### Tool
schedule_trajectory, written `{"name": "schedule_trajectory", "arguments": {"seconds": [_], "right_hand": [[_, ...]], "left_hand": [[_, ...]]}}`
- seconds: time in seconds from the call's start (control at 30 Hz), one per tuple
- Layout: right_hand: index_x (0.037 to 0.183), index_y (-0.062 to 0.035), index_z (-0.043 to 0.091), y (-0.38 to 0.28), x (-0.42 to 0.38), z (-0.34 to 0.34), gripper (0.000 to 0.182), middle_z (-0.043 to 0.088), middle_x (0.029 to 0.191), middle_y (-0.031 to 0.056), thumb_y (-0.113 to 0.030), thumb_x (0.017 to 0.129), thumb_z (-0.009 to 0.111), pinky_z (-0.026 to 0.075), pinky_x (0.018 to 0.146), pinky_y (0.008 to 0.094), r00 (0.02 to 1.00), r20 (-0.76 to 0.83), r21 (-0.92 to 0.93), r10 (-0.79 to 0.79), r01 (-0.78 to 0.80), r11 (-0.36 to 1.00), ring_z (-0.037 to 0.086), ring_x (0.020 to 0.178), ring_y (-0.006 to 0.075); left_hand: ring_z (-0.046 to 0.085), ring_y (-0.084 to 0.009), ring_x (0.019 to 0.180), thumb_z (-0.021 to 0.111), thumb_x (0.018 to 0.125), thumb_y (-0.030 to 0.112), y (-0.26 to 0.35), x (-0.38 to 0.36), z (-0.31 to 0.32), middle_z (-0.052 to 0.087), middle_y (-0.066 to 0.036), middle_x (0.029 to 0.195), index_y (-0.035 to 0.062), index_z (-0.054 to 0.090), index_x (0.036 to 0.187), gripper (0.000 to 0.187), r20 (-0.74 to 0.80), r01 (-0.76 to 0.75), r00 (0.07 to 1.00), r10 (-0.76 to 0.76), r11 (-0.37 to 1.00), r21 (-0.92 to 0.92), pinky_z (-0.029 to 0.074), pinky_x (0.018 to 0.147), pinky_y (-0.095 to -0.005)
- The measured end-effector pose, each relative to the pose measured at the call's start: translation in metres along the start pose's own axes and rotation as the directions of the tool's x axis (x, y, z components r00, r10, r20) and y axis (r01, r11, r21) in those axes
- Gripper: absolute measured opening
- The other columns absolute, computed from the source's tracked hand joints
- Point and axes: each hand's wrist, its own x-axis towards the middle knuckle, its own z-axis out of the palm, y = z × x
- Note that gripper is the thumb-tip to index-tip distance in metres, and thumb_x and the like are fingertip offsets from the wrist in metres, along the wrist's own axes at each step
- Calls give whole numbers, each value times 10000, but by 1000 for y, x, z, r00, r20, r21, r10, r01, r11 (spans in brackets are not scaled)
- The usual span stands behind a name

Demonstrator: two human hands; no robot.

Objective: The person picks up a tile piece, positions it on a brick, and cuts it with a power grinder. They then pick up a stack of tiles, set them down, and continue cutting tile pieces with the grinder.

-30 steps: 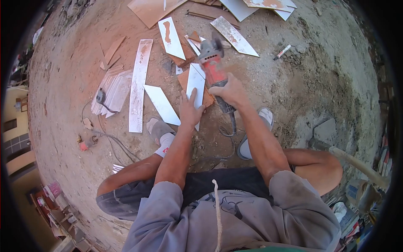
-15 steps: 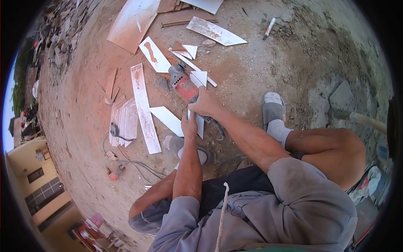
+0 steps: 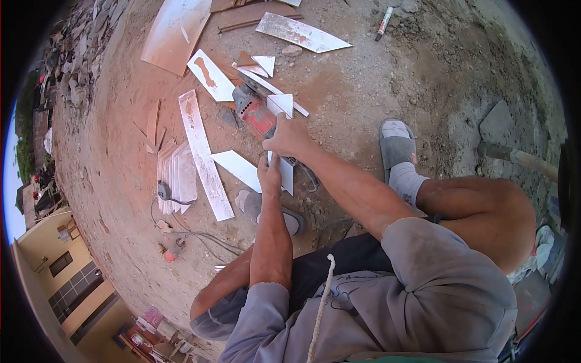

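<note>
My right hand (image 3: 290, 137) is closed round the body of a red and grey angle grinder (image 3: 258, 116). The grinder's head points away from me, its disc edge-on beside a thin white tile strip (image 3: 298, 107). Just below, my left hand (image 3: 270, 174) is closed on a white tile piece (image 3: 287, 178), which is partly hidden by the fingers and the grinder. A pointed white tile tip (image 3: 282, 104) shows past my right hand. Left of my left hand lies another angled white tile piece (image 3: 237, 169).
A long white tile strip (image 3: 204, 154) and a stack of tile strips (image 3: 178, 175) lie to the left. Farther off are a large tile (image 3: 175, 36), a cut tile (image 3: 302, 32) and a marker (image 3: 384, 24). Cables (image 3: 209, 236) cross the dirt, and a wooden handle (image 3: 526, 160) is at right.
The grinder and both hands have shifted slightly left in view, along with the nearby tiles as the camera moves a little. Both hands keep their hold.
</note>
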Motion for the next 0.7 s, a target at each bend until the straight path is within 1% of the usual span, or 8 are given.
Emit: {"name": "schedule_trajectory", "arguments": {"seconds": [0.07, 0.13, 0.27, 0.37, 0.43, 0.47, 0.53, 0.7], "right_hand": [[1190, 84, 506, -4, 1, 1, 675, 672, 1074, 297, -265, 661, 737, 546, 909, 448, 1000, 17, 9, 16, -16, 1000, 679, 1027, 424], [1193, 83, 503, -7, 2, 1, 679, 672, 1076, 296, -264, 660, 740, 546, 910, 449, 999, 27, 17, 32, -32, 999, 678, 1031, 423], [1201, 79, 499, -7, 2, 1, 680, 671, 1082, 293, -256, 663, 744, 544, 920, 447, 999, 25, 8, 39, -39, 999, 675, 1043, 421], [1202, 76, 500, -7, 2, 1, 683, 671, 1084, 291, -258, 661, 750, 542, 927, 442, 999, 19, 6, 40, -41, 999, 675, 1047, 419], [1202, 75, 501, -7, 3, 1, 687, 672, 1085, 290, -261, 659, 754, 542, 930, 441, 999, 18, 3, 38, -38, 999, 675, 1048, 417], [1202, 74, 502, -7, 3, 0, 693, 670, 1091, 290, -268, 657, 759, 542, 930, 440, 999, 25, 9, 41, -41, 999, 674, 1054, 416], [1201, 74, 503, -6, 5, 2, 699, 669, 1098, 290, -275, 654, 764, 543, 930, 440, 999, 32, 16, 44, -45, 999, 672, 1060, 414], [1206, 77, 505, -5, 8, 3, 717, 668, 1113, 284, -296, 654, 774, 546, 928, 434, 998, 23, 31, 54, -55, 998, 672, 1068, 408]], "left_hand": [[542, -81, 734, 615, 975, 254, 1, -1, 0, 619, 0, 845, 30, 658, 1012, 231, -6, 15, 1000, -15, 1000, -3, 433, 640, -270], [532, -102, 734, 641, 975, 327, -1, -1, 1, 629, -25, 841, -2, 667, 1023, 333, -10, 14, 1000, -15, 998, -54, 439, 651, -287], [531, -88, 740, 638, 980, 312, -7, 3, 1, 625, -14, 846, 6, 667, 1016, 310, 15, 13, 1000, -11, 992, -129, 432, 649, -271], [538, -80, 753, 634, 985, 293, -5, 2, 2, 630, -9, 872, 8, 662, 1052, 294, 26, 30, 999, -26, 987, -155, 436, 659, -261], [548, -80, 764, 634, 988, 288, -5, 1, 3, 638, -7, 903, 11, 652, 1100, 300, 34, 11, 999, -4, 980, -198, 444, 670, -259], [548, -80, 764, 634, 988, 288, -6, 1, 3, 638, -7, 903, 11, 652, 1100, 300, 34, 13, 999, -6, 980, -199, 444, 670, -259], [553, -80, 769, 630, 992, 286, -4, 0, 2, 644, -6, 925, 14, 642, 1137, 308, 54, 38, 998, -27, 977, -208, 450, 676, -261], [540, -71, 757, 628, 994, 284, -9, 3, 3, 635, 0, 902, 20, 650, 1105, 287, 31, 30, 999, -24, 979, -203, 442, 665, -259]]}}
